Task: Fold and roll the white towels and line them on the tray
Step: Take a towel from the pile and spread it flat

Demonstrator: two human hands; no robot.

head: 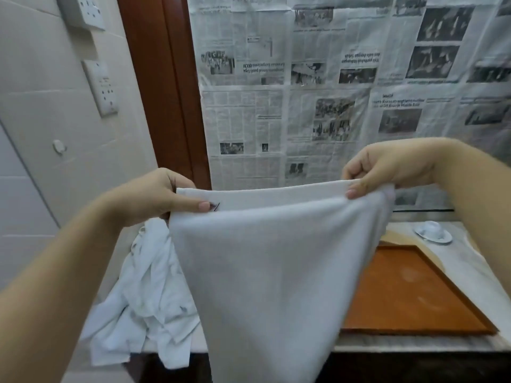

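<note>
I hold a white towel [273, 272] up in the air in front of me, folded over so two layers hang down. My left hand [163, 197] pinches its top left corner, thumb on the front. My right hand [387, 170] pinches the top right corner. The towel hangs over the counter and hides its middle. A heap of crumpled white towels [143, 299] lies on the counter at the left, partly spilling over the front edge. An orange-brown tray [409, 294] with nothing visible on it lies on the counter at the right, partly behind the held towel.
A white upturned cup on a saucer [432, 231] stands behind the tray at the far right. Newspaper [318, 92] covers the back wall. A brown door frame [163, 87] and tiled wall with sockets [102, 87] stand at the left. The counter's front edge [414, 348] runs below the tray.
</note>
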